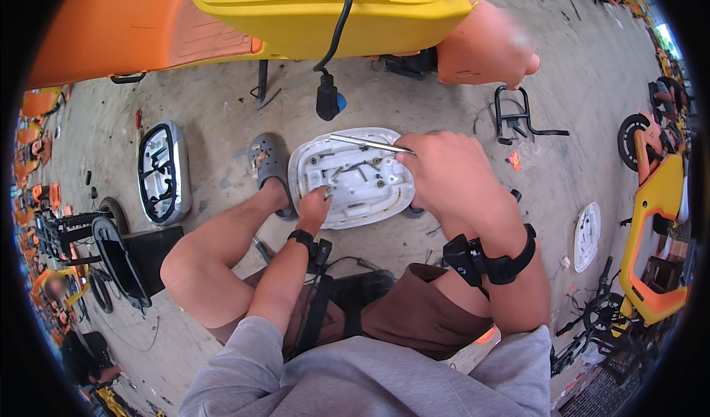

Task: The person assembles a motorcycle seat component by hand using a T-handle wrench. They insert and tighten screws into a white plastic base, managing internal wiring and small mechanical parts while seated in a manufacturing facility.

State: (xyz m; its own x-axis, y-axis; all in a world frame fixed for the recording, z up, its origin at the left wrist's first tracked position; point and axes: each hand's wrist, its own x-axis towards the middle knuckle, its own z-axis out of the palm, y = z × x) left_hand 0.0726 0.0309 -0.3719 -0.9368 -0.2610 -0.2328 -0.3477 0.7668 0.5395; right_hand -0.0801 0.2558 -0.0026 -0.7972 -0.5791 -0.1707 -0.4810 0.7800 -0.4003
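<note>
Clenched around a slim metal tool (367, 143), probably a long screwdriver or rod, my right hand (436, 169) holds its shaft slanting across the top edge of the white plastic cover (355, 176), which lies inside-up on the concrete floor (222, 113) between my feet. My left hand (314, 206) rests fingertips-down on the cover's lower left rim, its grip loose and grasping nothing, simply pinning the shell steady. I judge I am in the middle of working on the fasteners and small metal fittings on the inner face of this cover; the next move seems to call for bringing the tool tip squarely onto one of the screws near the middle while the left hand keeps the shell from rocking on its curved back. Around me, a second, similar cover (164, 171) with a dark inner frame lies to my left, well apart, and my grey clog (270, 167) sits just beside the working cover. Overhead hangs a yellow and orange vehicle body (325, 14) with a black cable and plug (328, 95) dangling near the cover's far edge; that plug could get in the tool's way. A black metal bracket (518, 117) stands to the right, and another white panel (587, 236) lies further right.
</note>
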